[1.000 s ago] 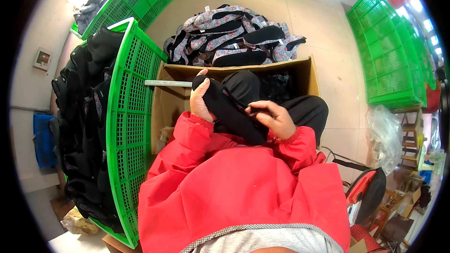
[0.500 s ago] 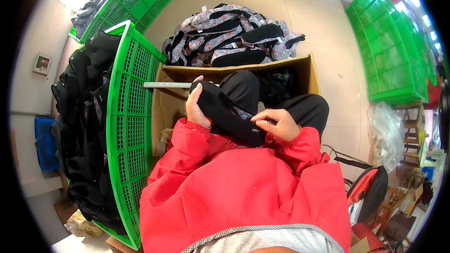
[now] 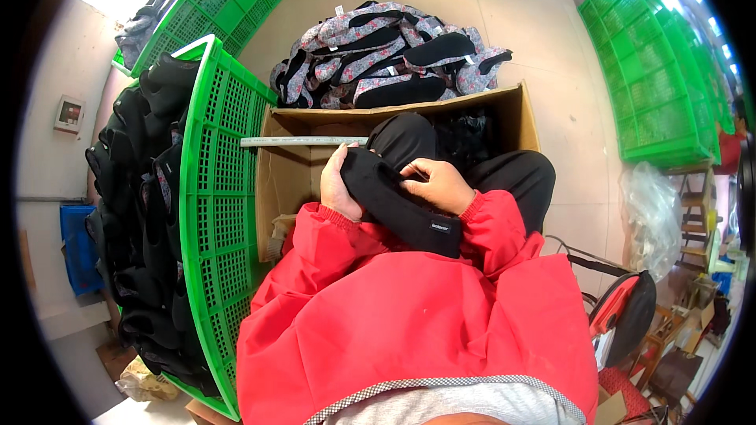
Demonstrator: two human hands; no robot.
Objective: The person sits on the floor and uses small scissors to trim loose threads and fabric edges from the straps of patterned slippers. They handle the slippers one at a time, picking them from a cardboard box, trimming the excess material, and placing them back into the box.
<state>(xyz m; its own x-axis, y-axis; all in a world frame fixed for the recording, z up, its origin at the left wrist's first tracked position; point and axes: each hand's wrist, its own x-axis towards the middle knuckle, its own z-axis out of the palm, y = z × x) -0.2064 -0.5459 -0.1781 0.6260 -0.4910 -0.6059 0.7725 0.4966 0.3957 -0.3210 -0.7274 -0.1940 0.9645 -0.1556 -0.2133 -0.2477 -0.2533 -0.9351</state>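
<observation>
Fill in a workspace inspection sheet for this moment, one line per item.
Surface: pale tiled floor; open brown cardboard box, flat silver-grey bar across its left part.
Job's things: soft black fabric piece with a small label.
Clutter: heap of grey floral and black fabric pieces beyond the box; crumpled clear plastic, right.
Grips: bare left hand holds the piece's left side; bare right hand touches its right edge.
Cables: nothing seen clearly.
Surroundings: green plastic mesh crate holding black pieces, left; stacked green crates, right.
</observation>
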